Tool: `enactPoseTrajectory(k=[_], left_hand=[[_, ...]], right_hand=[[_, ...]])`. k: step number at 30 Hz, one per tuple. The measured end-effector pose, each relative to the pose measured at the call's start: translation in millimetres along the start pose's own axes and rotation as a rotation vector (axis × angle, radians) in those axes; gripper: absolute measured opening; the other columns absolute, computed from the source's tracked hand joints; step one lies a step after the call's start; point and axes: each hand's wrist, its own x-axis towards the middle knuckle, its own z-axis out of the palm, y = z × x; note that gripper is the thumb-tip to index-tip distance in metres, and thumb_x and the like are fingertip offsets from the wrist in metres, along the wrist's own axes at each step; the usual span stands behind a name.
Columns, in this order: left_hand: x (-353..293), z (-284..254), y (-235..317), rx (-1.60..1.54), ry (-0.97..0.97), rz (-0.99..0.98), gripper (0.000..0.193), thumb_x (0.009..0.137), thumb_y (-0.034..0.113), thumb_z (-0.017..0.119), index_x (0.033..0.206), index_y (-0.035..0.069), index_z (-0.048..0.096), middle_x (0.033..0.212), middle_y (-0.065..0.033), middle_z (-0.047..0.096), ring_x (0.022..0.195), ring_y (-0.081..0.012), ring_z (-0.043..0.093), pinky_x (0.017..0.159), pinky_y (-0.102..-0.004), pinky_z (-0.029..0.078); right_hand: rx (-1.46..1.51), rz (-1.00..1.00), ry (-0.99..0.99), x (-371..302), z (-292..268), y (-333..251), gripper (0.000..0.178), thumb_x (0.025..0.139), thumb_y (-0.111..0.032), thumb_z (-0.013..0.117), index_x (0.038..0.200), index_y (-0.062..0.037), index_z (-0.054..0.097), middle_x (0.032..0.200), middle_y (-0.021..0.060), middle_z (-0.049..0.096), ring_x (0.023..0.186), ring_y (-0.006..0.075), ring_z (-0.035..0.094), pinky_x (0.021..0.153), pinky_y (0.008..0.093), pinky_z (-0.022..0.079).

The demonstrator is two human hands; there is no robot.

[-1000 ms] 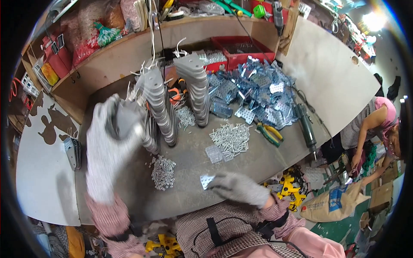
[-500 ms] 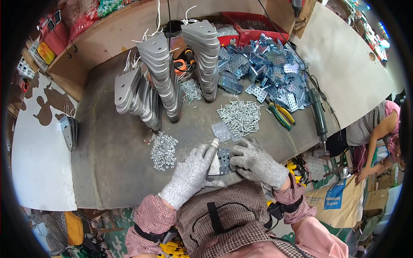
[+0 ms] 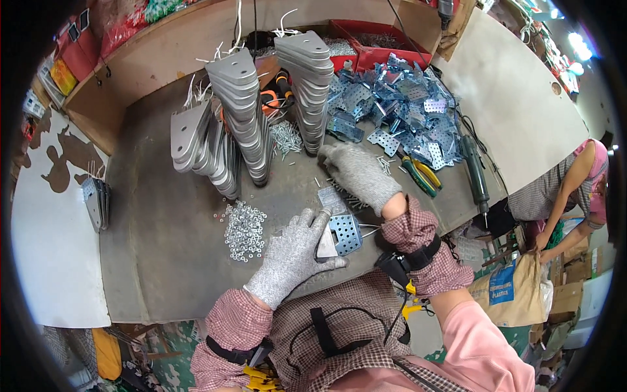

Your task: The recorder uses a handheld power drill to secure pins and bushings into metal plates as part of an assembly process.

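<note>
In a grey knit glove, my left hand (image 3: pixel 292 253) lies at the table's near edge, thumb and fingers around a small flat grey metal plate (image 3: pixel 326 244). Against that plate sits a blue-silver perforated bracket (image 3: pixel 346 234), with thin white wires sticking out to its right. My right hand (image 3: pixel 360 175), gloved alike, is stretched over the pile of screws (image 3: pixel 353 201) and covers most of it. Its fingertips point toward the foot of a stack of grey metal plates (image 3: pixel 309 91); whether they grip anything is hidden. A clear plastic piece (image 3: pixel 332 199) lies just beyond my left fingertips.
Small nuts or washers (image 3: pixel 244 230) lie heaped at left. More plate stacks (image 3: pixel 240 111) stand behind. Perforated brackets (image 3: pixel 405 104) pile up far right, near pliers (image 3: pixel 421 175) and a green power screwdriver (image 3: pixel 475 173). Red bins (image 3: pixel 382 55) sit at the back. Another person (image 3: pixel 562 189) is at right.
My right hand has left the perforated bracket and moved up and away over the screws. More of the bracket and its white wires shows now. My left hand stays on the plate.
</note>
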Motion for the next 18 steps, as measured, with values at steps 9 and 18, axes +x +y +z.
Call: enactPoseTrajectory(k=[9, 18], left_hand=[[-1.0, -3.8, -1.6, -0.029, -0.111, -0.029, 0.106, 0.071, 0.069, 0.076, 0.148, 0.006, 0.041, 0.121, -0.0197, 0.052, 0.107, -0.0376, 0.063, 0.085, -0.0469, 0.055], [-13.0, -0.5, -0.6, -0.019, -0.019, -0.04, 0.103, 0.07, 0.068, 0.077, 0.145, 0.005, 0.045, 0.124, -0.0224, 0.053, 0.111, -0.0378, 0.062, 0.089, -0.0465, 0.055]], right_hand=[[0.418, -0.066, 0.007, -50.4, -16.0, -33.8, 0.035, 0.089, -0.007, 0.062, 0.123, -0.0032, 0.062, 0.109, 0.0203, 0.068, 0.099, 0.0378, 0.067, 0.09, 0.0444, 0.053], [0.263, -0.184, -0.065, -47.4, -17.5, -31.3, 0.025, 0.082, -0.012, 0.069, 0.106, -0.0057, 0.065, 0.096, 0.0153, 0.065, 0.09, 0.0318, 0.066, 0.082, 0.0419, 0.054]])
